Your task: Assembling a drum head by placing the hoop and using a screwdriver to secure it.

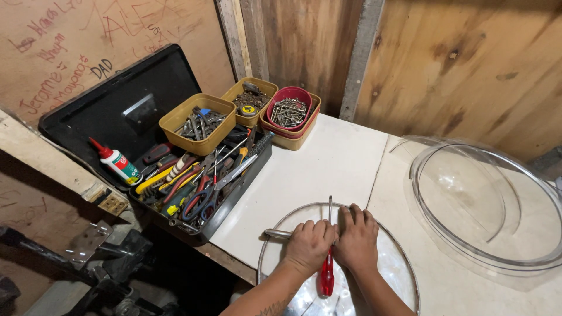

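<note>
Plywood walls back a white counter (328,164), where both hands press a round glass lid (398,275) at the near edge — left hand (309,246) closed around a red-handled screwdriver (327,270), right hand (357,239) flat, fingers spread narrow on the glass. Risk, as judged: the screwdriver tip could skid off the metal knob (276,233) and chip the glass, or the lid overhanging the edge could tip. At the left edge an open black toolbox (175,169) holds a small white bottle with red cap and green-red label (116,162); mustard tubs and a red tub of screws (288,111) stand at the back — a clear dome (486,210) sits right.
</note>
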